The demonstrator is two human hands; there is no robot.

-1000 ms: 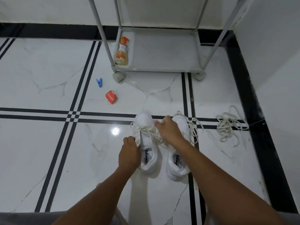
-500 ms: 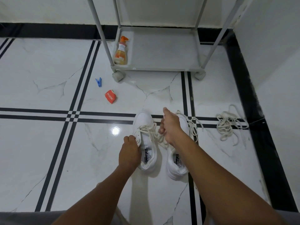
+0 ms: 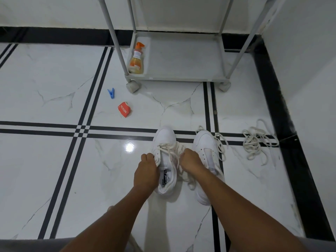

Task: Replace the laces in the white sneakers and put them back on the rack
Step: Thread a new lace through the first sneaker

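I see two white sneakers side by side on the marble floor [image 3: 54, 88], low and right of centre in the frame, toes pointing up the picture. My left hand [image 3: 146, 174] grips the left edge of the left sneaker [image 3: 164, 142] near its lace holes, fingers curled over the rim. My right hand [image 3: 190, 160] is curled round the lace [image 3: 172, 151] that is partly threaded through that shoe; loops of it cross the tongue and trail down between the two shoes. The hands are apart, one on each side of the shoe's opening.

The right sneaker [image 3: 204, 140] stands just beside it, and my right wrist and forearm cover its rear half. A lace [image 3: 221, 142] lies loose along its right side and around its toe; whether it is threaded I cannot tell.

Further right, near the black border strip, a separate tangle of cream laces [image 3: 256, 142] lies on the floor, well apart from the shoes.

At upper centre stands the grey rack [image 3: 181, 77] on castors, and its lowest shelf holds an orange spray bottle [image 3: 136, 60] in the left corner. On the floor to the left of the rack's front castor lie a blue clothes peg [image 3: 111, 93] and, a little lower, a crumpled red sachet [image 3: 124, 111].
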